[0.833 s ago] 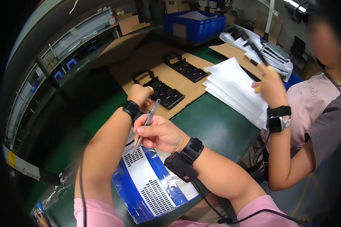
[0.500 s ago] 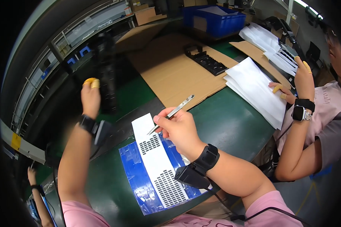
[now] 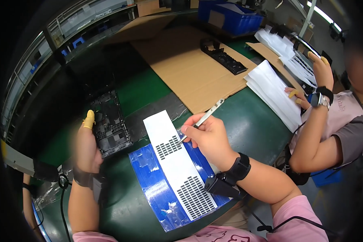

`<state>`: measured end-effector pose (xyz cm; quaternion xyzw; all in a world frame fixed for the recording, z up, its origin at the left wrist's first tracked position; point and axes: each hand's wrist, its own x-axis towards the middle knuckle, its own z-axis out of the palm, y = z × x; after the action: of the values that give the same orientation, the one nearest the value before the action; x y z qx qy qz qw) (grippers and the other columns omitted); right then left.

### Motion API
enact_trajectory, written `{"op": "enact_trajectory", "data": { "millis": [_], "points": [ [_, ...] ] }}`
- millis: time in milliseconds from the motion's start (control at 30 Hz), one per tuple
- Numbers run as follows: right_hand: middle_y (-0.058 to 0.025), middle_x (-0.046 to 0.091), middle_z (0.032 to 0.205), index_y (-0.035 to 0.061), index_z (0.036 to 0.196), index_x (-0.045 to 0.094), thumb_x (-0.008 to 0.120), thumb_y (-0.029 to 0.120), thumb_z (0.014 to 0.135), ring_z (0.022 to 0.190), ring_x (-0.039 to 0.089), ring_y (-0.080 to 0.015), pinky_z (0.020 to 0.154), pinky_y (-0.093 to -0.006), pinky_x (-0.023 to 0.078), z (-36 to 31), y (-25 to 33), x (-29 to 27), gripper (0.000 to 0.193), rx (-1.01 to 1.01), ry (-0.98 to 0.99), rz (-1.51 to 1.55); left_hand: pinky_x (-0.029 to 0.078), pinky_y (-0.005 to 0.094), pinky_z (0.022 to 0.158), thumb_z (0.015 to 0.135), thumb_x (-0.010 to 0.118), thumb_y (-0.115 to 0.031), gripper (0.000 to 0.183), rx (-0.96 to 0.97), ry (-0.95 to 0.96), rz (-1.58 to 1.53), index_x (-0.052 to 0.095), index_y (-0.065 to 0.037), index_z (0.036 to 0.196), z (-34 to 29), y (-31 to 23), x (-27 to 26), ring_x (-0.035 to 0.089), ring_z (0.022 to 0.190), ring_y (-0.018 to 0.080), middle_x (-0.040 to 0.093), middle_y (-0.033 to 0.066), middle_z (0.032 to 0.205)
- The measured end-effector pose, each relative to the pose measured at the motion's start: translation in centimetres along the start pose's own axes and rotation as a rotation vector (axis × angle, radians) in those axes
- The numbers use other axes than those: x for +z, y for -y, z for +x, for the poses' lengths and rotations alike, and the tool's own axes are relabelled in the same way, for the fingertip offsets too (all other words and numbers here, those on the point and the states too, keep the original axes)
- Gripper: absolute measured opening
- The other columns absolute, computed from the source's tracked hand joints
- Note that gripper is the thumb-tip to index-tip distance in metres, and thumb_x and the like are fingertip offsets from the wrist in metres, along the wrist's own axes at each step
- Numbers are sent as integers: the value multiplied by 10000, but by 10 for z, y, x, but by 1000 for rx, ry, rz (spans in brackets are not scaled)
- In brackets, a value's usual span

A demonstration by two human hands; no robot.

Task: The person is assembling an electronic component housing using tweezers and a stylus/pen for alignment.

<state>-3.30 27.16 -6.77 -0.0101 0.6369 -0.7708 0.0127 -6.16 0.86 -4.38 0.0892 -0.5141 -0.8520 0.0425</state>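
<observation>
My left hand (image 3: pixel 89 149), a yellow finger cot on its thumb, grips a black plastic frame (image 3: pixel 111 129) by its left side, the ribbed inner face turned up. My right hand (image 3: pixel 210 139) pinches metal tweezers (image 3: pixel 209 114) in a slant. Their tips point down at the upper block of small black rectangular stickers on a white backing sheet (image 3: pixel 157 122); whether they touch it I cannot tell. A second, larger sticker block lies lower on the sheet. The sheet rests on a blue plastic-wrapped pad (image 3: pixel 149 175).
On a cardboard sheet (image 3: pixel 165 68) lies another black plastic frame (image 3: pixel 226 60). White sheets (image 3: pixel 275 94) sit at the right, by a co-worker's hands (image 3: pixel 322 74). A blue bin (image 3: pixel 238 22) stands at the back. The green table (image 3: pixel 250 119) has a dark strip across it.
The left hand has lowered the black frame and turned its inner face into view. The tweezer tips have shifted from the sheet's blank part onto the upper sticker block.
</observation>
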Motion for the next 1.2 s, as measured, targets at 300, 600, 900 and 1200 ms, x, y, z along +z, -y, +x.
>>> {"op": "enact_trajectory", "data": {
  "millis": [300, 600, 900, 1200],
  "points": [
    [-28, 584, 672, 3, 862, 554, 600, 37, 787, 558, 533, -49, 463, -164, 383, -7, -9, -5, 94, 1, -80, -4, 526, 276, 624, 895, 494, -325, 304, -35, 52, 24, 554, -35, 962, -16, 3, 15, 606, 692, 134, 608, 55, 822],
    [-46, 588, 685, 0, 886, 558, 604, 5, 776, 513, 519, -61, 427, -166, 353, -4, -12, -8, 119, 7, -98, 1, 526, 270, 625, 904, 476, -323, 312, -100, 101, -20, 551, -30, 978, -25, 12, 22, 612, 707, 150, 610, 76, 855],
    [-41, 582, 653, -10, 861, 563, 602, 18, 777, 523, 522, -61, 441, -170, 370, -3, -9, -8, 97, 22, -91, -10, 476, 350, 839, 921, 440, -252, 229, -202, 175, -254, 519, -67, 1032, -34, 22, 23, 564, 947, 162, 578, 54, 1028],
    [-55, 600, 721, -17, 904, 572, 624, 56, 794, 566, 502, -33, 491, -152, 374, -5, 53, 41, 142, -33, 216, 81, 456, 412, 877, 948, 350, -284, 309, -356, 235, -390, 417, -88, 1177, -62, 26, 40, 534, 1037, 244, 511, 110, 1161]
  ]
}}
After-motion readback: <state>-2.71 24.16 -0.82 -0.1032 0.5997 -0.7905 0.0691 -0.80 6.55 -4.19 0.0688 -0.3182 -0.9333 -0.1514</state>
